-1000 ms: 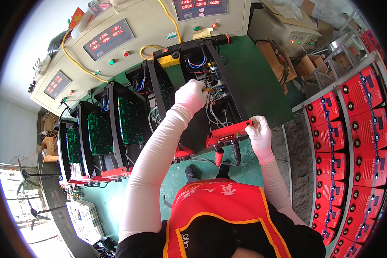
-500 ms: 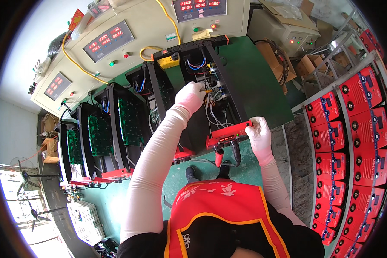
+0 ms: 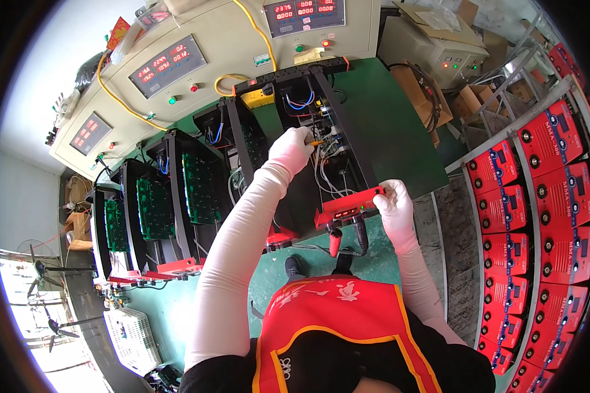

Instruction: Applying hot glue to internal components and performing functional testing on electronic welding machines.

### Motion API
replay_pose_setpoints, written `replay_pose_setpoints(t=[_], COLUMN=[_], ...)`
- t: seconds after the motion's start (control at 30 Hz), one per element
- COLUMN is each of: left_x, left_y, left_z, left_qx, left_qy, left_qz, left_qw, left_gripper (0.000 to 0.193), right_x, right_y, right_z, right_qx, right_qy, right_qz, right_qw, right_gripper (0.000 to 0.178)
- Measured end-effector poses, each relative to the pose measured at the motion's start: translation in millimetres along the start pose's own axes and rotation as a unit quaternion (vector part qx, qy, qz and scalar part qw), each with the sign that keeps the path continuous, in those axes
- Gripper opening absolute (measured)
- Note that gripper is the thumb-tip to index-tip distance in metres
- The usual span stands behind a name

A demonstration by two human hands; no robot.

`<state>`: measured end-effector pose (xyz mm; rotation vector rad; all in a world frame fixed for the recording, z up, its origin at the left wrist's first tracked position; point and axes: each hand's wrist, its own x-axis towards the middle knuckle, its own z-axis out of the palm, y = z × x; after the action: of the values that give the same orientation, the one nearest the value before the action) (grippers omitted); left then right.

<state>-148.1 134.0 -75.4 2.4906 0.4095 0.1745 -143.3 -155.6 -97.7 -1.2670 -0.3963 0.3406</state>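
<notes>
Two gloved hands work at one open machine, a black housing that lies between them on a green table. The left hand reaches into it with fingers bunched, pinching what looks like a thin orange stick; its tip points to the right, among the small parts. The palm is turned away, so how far the stick runs inside the fist cannot be told.

The right hand has thumb and fingers clamped on the right end of a red panel, which sits at the near end of the housing, tilted. Just below that panel, to the left of the right-hand grip, hang a red plug and a black plug. Pale wires run between the left-hand grip and the panel, while blue wires curve beyond the left fingers.

Left of the left hand stand more open machines, several with green circuit boards. Beyond both grips rises a beige cabinet with lit red displays. Well to the right of the right hand, red boxes fill a rack.
</notes>
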Motion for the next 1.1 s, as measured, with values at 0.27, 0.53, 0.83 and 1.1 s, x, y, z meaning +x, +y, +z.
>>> replay_pose_setpoints(t=[0.27, 0.53, 0.83, 1.1], left_x=[-2, -2, -2, -1], left_y=[8, 4, 15, 5], left_z=[-8, -4, -9, -1], left_qx=[-0.014, -0.026, -0.018, 0.013], left_qy=[-0.014, -0.006, -0.039, -0.008], left_qz=[-0.024, -0.004, -0.024, -0.006], left_qw=[1.0, 1.0, 0.999, 1.0], left_gripper=[0.022, 0.023, 0.024, 0.021], right_x=[0, 1, 1, 1], right_y=[2, 3, 0, 3], right_z=[-1, -2, -3, -3], right_qx=[-0.021, -0.005, -0.011, -0.03], right_qy=[0.006, 0.0, -0.003, -0.001], right_qz=[-0.002, -0.003, -0.008, -0.011], right_qw=[1.0, 1.0, 1.0, 0.999], right_gripper=[0.024, 0.024, 0.024, 0.024])
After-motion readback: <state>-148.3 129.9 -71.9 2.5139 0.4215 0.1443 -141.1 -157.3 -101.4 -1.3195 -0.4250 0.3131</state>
